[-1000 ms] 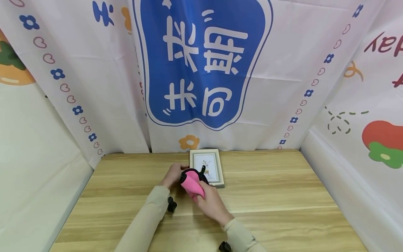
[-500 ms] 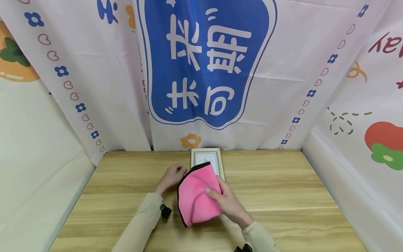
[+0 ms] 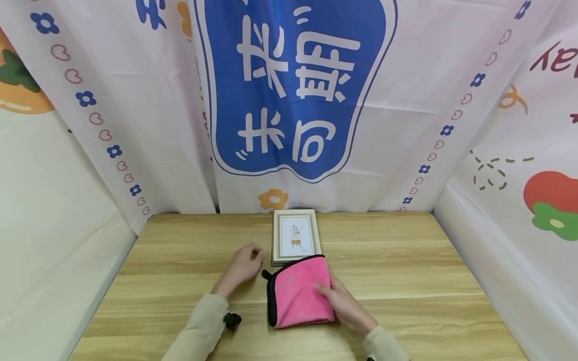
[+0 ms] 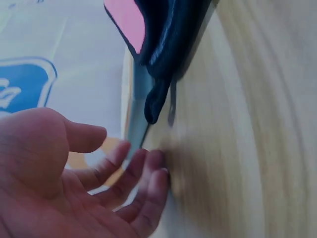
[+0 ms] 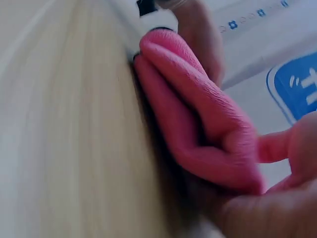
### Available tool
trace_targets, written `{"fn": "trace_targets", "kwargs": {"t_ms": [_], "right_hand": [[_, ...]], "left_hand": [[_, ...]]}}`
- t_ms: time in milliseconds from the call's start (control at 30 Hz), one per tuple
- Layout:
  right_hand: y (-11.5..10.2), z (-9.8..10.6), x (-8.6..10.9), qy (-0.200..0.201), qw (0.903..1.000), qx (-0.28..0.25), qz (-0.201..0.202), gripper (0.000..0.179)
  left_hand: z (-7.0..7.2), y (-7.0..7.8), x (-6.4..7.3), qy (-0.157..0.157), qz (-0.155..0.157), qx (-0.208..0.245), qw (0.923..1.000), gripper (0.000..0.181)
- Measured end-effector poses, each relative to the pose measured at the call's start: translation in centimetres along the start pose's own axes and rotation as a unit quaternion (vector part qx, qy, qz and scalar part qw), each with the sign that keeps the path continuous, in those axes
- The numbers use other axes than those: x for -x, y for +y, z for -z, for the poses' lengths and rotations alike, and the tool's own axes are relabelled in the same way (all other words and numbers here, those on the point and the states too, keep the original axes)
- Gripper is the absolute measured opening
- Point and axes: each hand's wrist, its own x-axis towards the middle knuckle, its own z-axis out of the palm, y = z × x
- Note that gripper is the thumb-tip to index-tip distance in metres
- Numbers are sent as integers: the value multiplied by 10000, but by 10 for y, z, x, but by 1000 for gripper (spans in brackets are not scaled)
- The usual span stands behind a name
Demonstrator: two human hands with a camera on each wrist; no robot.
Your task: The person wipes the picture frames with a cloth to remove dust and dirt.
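Observation:
A folded pink cleaning cloth point(image 3: 299, 296) with black edging and a small black hanging loop point(image 3: 266, 274) lies low over the table, just in front of a picture frame point(image 3: 276, 235). My right hand point(image 3: 347, 305) pinches its right side, thumb on top and fingers underneath. The right wrist view shows the cloth's thick folded layers point(image 5: 198, 114) beside the thumb. My left hand point(image 3: 242, 265) holds nothing and rests left of the cloth, apart from it. In the left wrist view its fingers point(image 4: 133, 183) are loosely bent, below the dangling loop point(image 4: 157, 101).
The picture frame stands at the back edge of the wooden table point(image 3: 406, 281), close to the printed curtain point(image 3: 397, 150). White side walls flank the table. Dark wrist cameras point(image 3: 232, 321) sit on the sleeves.
The bunched cloth has been drawn toward me and spread into a flat folded square, uncovering the picture. My left hand has moved off the cloth, back and to the left.

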Motion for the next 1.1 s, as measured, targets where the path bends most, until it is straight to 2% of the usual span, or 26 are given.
{"fn": "trace_targets", "kwargs": {"t_ms": [33,67,167,233,267,367,533,633,800,933,1000,1100], "right_hand": [[-2,0,2,202,9979,607,134,76],[-4,0,3,442,9915,1195,268,70],[-8,1,7,1132,9564,2633,564,49],[-8,2,8,1311,9401,3057,747,39],[-8,2,7,1333,9366,3138,807,37],[-6,1,5,1269,9333,3225,937,33],[-3,-1,0,1074,9343,3276,911,26],[-3,1,-1,1014,9282,3468,884,27],[-10,8,0,817,9163,3865,663,32],[-22,17,-2,925,9077,4054,568,30],[-29,22,-6,1073,9062,4048,577,29],[-38,30,-15,1272,9092,3910,653,30]], "left_hand": [[0,1,3,18,12,-54,10000,20],[0,1,6,30,41,-110,9999,19],[-3,3,15,67,42,-285,9996,17],[-5,6,20,115,47,-355,9993,17],[-6,7,23,140,48,-396,9991,18],[-9,11,31,204,-9,-462,9987,19],[-14,12,43,262,-233,-454,9984,17],[-17,13,49,306,-296,-481,9979,24],[-18,15,57,341,-130,-564,9977,34],[-20,17,63,313,109,-547,9979,43],[-22,20,67,285,244,-526,9979,53],[-26,25,74,303,357,-632,9969,69]]}}
